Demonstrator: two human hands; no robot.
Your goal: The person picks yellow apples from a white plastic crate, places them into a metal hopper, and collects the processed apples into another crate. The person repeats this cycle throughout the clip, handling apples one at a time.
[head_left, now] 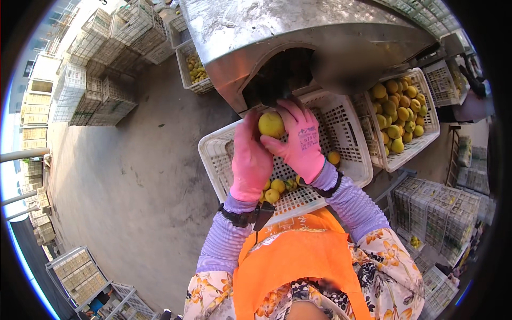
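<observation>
A round yellow peach [271,124] is held between my two hands above a white plastic crate [218,133]. My left hand [249,157], in a pink glove, presses against its left side. On the other side, my right hand [300,141], gloved in pink as well, curls its fingers over the top and right of the peach. Below them, several peaches [277,186] lie along the near side of the crate. One more peach [334,157] rests farther right in it. The dark opening [280,72] of a metal machine is just beyond my fingertips.
The metal machine [256,32] fills the far side. A crate full of peaches [400,112] stands to the right, and another crate of fruit [197,69] sits beyond the machine's left edge. Stacked crates [93,96] stand at the far left, more crates [437,208] at the right.
</observation>
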